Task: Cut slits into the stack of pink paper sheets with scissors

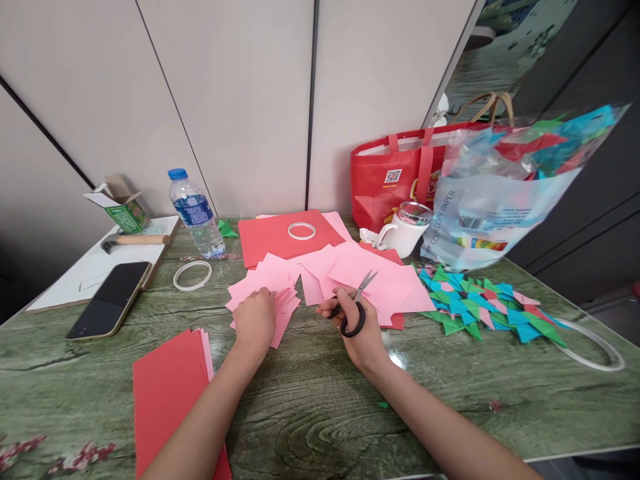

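My right hand [367,337] is wrapped round a pair of black-handled scissors [354,321], whose blades point up and away, slightly apart. Behind it spreads a heap of pink paper sheets [395,287]. On the left, a pile of smaller pink paper pieces [265,270] fans out on the table. My left hand [255,320] rests over this pile with curled fingers, which seem to pinch a pink paper piece at their tips; the fingertips are partly hidden. Red paper [280,240] lies beyond both piles, with a roll of tape [301,231] on it.
Red sheets [165,400] lie front left, near a phone [110,300], a hammer [135,240] and a tape ring [193,275]. A water bottle [195,213], white mug [406,230], red bag [380,177] and plastic bag [480,213] stand behind. Folded coloured paper pieces [475,303] lie right.
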Demonstrator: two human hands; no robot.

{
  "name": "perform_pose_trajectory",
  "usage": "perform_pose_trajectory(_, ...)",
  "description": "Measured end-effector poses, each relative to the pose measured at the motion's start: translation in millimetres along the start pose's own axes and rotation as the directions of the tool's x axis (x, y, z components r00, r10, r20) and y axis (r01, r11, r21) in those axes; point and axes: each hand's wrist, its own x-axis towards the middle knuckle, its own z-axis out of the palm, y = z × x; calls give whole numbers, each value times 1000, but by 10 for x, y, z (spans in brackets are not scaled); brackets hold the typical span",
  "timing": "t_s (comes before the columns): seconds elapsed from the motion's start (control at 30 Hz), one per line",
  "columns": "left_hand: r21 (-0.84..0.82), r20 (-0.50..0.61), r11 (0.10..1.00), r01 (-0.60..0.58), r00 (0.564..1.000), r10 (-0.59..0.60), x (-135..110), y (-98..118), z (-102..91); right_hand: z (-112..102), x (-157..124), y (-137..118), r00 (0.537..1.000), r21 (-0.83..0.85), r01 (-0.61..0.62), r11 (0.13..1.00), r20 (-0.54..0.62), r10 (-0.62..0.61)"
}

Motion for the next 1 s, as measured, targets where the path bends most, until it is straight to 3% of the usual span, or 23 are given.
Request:
perform_pose_trajectory(0.1, -100, -198, 989, -110, 976, 88, -22, 4, -5, -3, -22, 1, 994, -77, -7, 997, 108, 16)
perform_pose_trajectory(0.17, -291, -421, 914, -281, 896, 142, -63, 19, -6, -9, -23, 15, 991, -111, 10, 994, 136, 6)
perform_pose_trajectory(0.23, -465, -580, 776, -426, 809, 96, -118, 50, 2, -24, -10, 39, 995, -155, 38, 987, 101, -23)
perform_pose_trajectory(0.33, -616, -651, 626, -478, 756, -64, -183, 109, 20, -65, 30, 79, 999, -239, 43, 970, 17, -40)
perform_pose_trajectory(0.43, -617, -662, 596, -513, 748, -41, -206, 136, 4, -101, 61, 97, 998, -292, 49, 955, -30, -60)
perform_pose_trajectory(0.57, -625, -569, 587, -515, 815, 110, -209, 117, -58, -90, 46, 69, 998, -272, 66, 960, -4, -69)
perform_pose_trajectory(0.67, -639, -514, 586, -498, 844, 157, -204, 104, -73, -64, 17, 31, 997, -228, 74, 971, 47, -64)
perform_pose_trajectory(0.73, -685, -491, 581, -440, 867, 78, -189, 107, -75, -60, 3, 17, 995, -229, 63, 971, 86, -44)
perform_pose_trajectory(0.8, -774, -426, 549, -314, 901, -85, -162, 114, -92, -68, -2, 16, 993, -247, 51, 968, 118, -22)
perform_pose_trajectory(0.87, -874, -262, 457, -167, 952, -155, -122, 121, -128, -87, 2, 25, 991, -272, 54, 961, 136, -17)
perform_pose_trajectory(0.93, -962, 12, 271, 33, 997, -79, -74, 123, -177, -110, 14, 31, 988, -303, 76, 950, 150, -31)
perform_pose_trajectory(1.0, -964, 267, 27, 265, 959, 94, -27, 114, -223, -131, 31, 24, 984, -340, 108, 934, 173, -51)
